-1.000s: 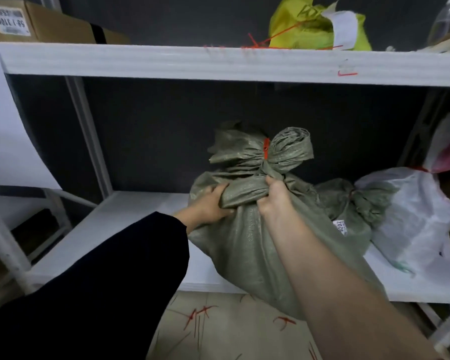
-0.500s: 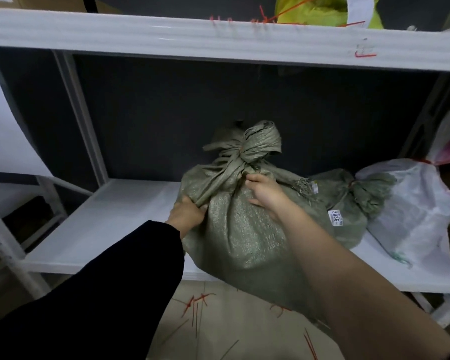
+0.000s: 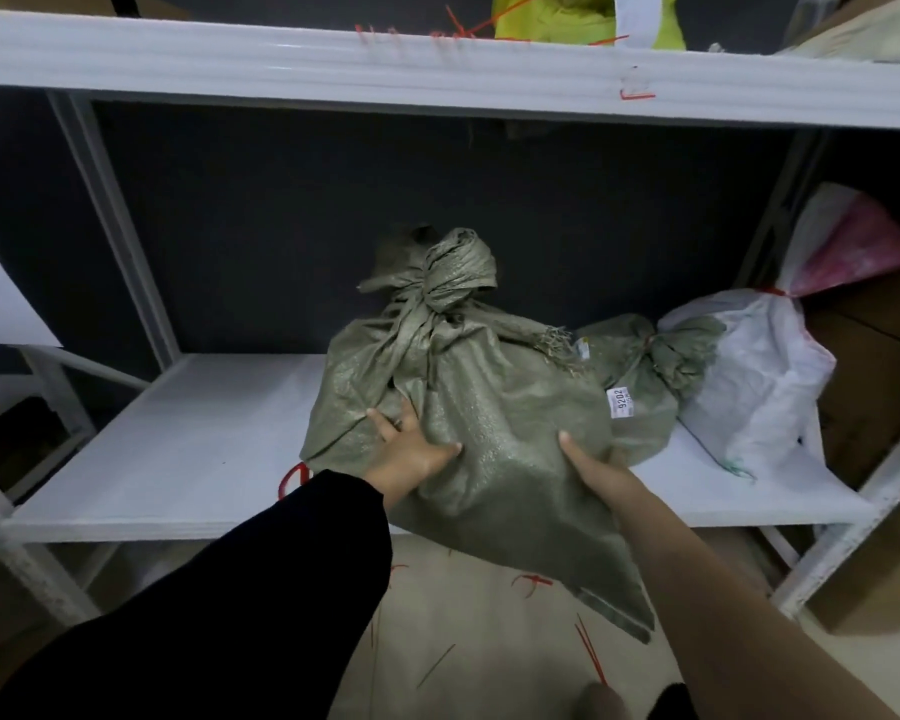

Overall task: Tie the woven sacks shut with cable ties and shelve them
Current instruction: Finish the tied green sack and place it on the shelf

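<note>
My L hand (image 3: 411, 452) lay flat, fingers spread, on the green sack (image 3: 494, 407), which sat partly on the shelf (image 3: 178, 449). R hand (image 3: 591, 462) pressed its side; fingers hidden, grip unclear.

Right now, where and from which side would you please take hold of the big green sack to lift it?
On the big sack, probably the neck just under the knot, from the front left. It is bunched narrow and stands upright, while the body is wide and slack, and a second sack crowds its right.
</note>
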